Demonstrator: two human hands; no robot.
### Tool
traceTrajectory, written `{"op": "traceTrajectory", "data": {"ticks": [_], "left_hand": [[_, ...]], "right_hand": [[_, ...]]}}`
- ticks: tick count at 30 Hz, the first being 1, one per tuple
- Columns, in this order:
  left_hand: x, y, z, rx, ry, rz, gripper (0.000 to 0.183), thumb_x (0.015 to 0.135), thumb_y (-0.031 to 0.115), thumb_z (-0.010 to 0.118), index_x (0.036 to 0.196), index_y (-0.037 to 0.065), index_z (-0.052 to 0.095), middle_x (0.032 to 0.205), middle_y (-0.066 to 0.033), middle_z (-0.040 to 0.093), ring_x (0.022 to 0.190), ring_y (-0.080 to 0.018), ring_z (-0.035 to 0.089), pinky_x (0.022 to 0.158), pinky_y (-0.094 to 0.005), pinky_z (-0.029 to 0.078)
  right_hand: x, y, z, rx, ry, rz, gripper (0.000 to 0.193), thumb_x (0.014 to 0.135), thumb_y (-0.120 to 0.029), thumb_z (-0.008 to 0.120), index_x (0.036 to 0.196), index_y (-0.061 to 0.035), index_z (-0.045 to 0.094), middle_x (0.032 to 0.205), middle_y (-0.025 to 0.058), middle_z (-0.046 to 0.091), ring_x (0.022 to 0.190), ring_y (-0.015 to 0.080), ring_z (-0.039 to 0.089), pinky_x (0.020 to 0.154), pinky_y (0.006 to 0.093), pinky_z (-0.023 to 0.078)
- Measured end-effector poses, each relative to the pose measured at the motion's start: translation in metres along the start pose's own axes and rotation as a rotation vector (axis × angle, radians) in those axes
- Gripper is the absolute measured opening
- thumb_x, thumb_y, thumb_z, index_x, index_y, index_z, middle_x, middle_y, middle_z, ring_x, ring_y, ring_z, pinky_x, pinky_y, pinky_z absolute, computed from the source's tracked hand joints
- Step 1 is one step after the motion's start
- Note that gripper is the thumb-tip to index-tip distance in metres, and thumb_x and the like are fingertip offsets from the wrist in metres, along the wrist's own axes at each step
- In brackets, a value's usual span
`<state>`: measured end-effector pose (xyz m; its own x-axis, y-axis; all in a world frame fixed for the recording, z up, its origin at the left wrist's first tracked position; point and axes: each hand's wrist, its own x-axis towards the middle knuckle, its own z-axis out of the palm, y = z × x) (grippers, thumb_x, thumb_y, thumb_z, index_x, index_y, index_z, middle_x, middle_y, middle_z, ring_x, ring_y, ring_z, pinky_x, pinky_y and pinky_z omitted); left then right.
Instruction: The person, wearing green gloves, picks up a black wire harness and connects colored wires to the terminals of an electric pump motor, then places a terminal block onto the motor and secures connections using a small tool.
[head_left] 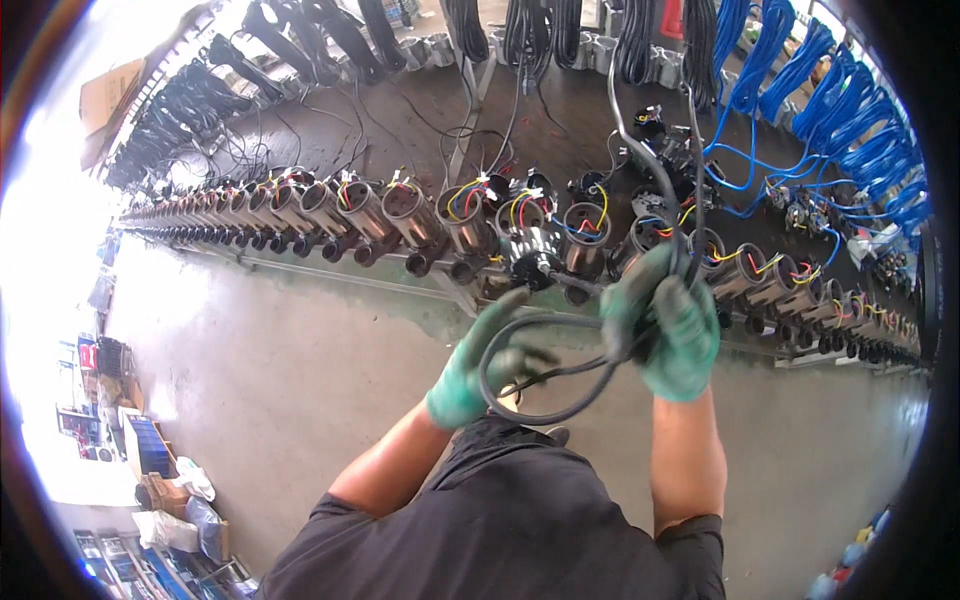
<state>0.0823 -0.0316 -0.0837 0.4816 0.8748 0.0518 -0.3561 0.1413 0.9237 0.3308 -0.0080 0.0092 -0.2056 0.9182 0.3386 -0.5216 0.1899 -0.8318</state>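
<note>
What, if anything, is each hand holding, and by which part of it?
The green-gloved right hand holds a long black cable where its strands bunch beside a round loop; the green-gloved left hand is open at that loop, contact unclear.

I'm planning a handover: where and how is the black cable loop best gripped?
Probably by the lower bend of the black cable loop, coming from the wearer's side: that curve is uncovered, while the right hand grips the right side and the left bend crosses the left hand.

White glare at left, dark fisheye rim.
</note>
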Motion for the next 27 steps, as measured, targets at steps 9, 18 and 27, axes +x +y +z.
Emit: {"op": "traceTrajectory", "data": {"ticks": [9, 18, 27], "left_hand": [[0.072, -0.052, 0.030, 0.133, -0.229, 0.058, 0.073, 0.098, 0.006, 0.071, 0.162, 0.009, 0.037, 0.148, -0.0124, 0.059, 0.142, -0.0215, 0.054, 0.108, -0.0358, 0.049], [0.073, -0.104, 0.049, 0.321, -0.479, -0.454, 0.045, 0.113, 0.026, 0.052, 0.153, 0.006, 0.050, 0.134, -0.0045, 0.065, 0.119, -0.0123, 0.059, 0.105, -0.0321, 0.050], [0.041, -0.229, 0.008, -0.293, -0.305, -0.556, 0.049, 0.109, 0.040, 0.061, 0.144, 0.009, 0.052, 0.132, -0.0068, 0.063, 0.125, -0.0199, 0.061, 0.106, -0.0422, 0.051]], "right_hand": [[-0.032, 0.002, -0.032, 0.309, 0.135, 0.033, 0.031, 0.107, -0.029, 0.062, 0.113, 0.0010, 0.064, 0.072, 0.0099, 0.064, 0.054, 0.0166, 0.056, 0.055, 0.0302, 0.045], [-0.089, 0.056, -0.085, -0.209, 0.244, 0.390, 0.035, 0.106, -0.015, 0.048, 0.129, 0.0022, 0.066, 0.103, 0.0079, 0.074, 0.097, 0.0151, 0.070, 0.089, 0.0284, 0.055], [-0.109, 0.124, -0.115, -0.153, 0.236, 0.394, 0.028, 0.106, -0.013, 0.059, 0.132, -0.0051, 0.063, 0.116, 0.0070, 0.074, 0.085, 0.0085, 0.065, 0.080, 0.0266, 0.055]]}}
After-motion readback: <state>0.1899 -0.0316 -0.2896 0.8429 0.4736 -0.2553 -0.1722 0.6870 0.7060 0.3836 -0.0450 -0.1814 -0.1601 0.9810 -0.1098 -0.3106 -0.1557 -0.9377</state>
